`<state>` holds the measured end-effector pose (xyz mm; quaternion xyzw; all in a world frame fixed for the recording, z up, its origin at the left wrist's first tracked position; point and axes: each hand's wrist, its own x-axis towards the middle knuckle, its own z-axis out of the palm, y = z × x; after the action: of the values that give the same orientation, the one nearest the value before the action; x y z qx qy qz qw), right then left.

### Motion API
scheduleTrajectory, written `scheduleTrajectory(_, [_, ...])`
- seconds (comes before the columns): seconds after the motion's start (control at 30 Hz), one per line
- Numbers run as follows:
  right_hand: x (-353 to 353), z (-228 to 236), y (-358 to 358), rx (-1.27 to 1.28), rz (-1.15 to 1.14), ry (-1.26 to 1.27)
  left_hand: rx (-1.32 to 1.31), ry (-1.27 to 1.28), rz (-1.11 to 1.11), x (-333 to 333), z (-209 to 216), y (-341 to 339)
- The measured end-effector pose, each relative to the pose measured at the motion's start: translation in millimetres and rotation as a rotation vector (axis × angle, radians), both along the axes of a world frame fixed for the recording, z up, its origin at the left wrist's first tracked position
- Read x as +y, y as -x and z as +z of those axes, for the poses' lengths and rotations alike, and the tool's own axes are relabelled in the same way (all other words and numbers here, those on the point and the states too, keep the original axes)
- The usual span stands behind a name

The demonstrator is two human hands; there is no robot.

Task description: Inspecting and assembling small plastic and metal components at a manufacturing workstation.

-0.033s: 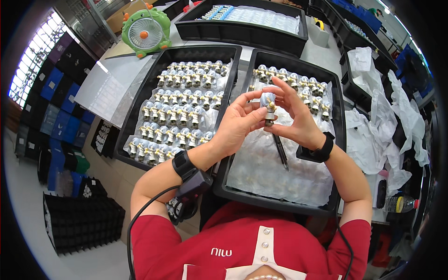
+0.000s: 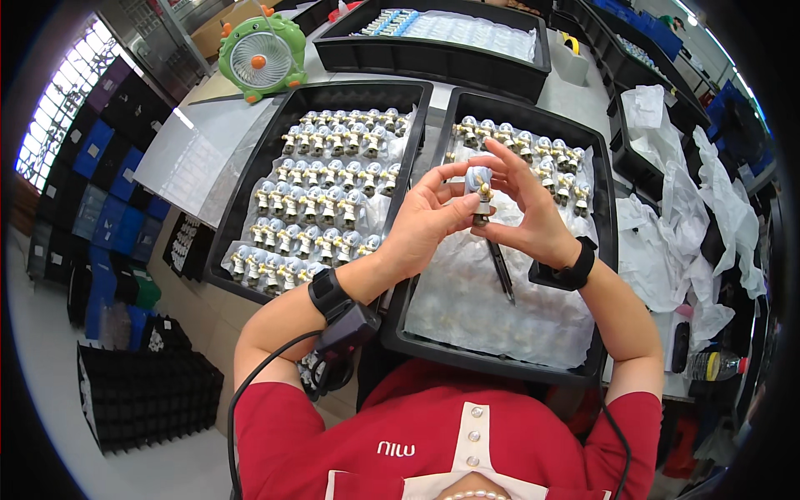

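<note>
Above the paper-lined black tray, two hands meet at one blue-haired figurine, held upright. The left hand pinches it between thumb and fingers; the right hand curves around it, thumb at its feet, though whether those fingers grip cannot be told. One slender dark tool slants below them, over that tray's paper. Left of that tray sits one figurine-filled tray; beyond it, one larger tray.
</note>
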<state>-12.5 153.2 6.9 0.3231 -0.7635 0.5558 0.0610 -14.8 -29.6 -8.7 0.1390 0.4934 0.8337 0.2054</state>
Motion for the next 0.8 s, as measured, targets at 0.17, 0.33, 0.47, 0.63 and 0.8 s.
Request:
scheduleTrajectory(0.17, [-0.2,1.1,-1.3,0.063,-0.035,-0.094,0.060,0.000,0.010,2.1,-1.5,1.0])
scheduleTrajectory(0.33, [-2.2,1.3,-0.3,0.031,-0.021,-0.111,0.069,0.046,0.007,-0.9,-1.4,2.0])
scheduleTrajectory(0.47, [0.1,-4.5,-1.8,0.201,-0.057,-0.179,0.148,0.104,0.021,5.6,-2.2,-0.5])
scheduleTrajectory(0.63, [11.6,29.6,-15.3,0.229,-0.055,-0.318,0.107,0.093,0.032,9.2,-6.6,-1.3])
scheduleTrajectory(0.8, [70.5,107.4,-82.6,-0.152,0.048,-0.394,0.081,0.133,0.043,1.5,-8.7,-4.4])
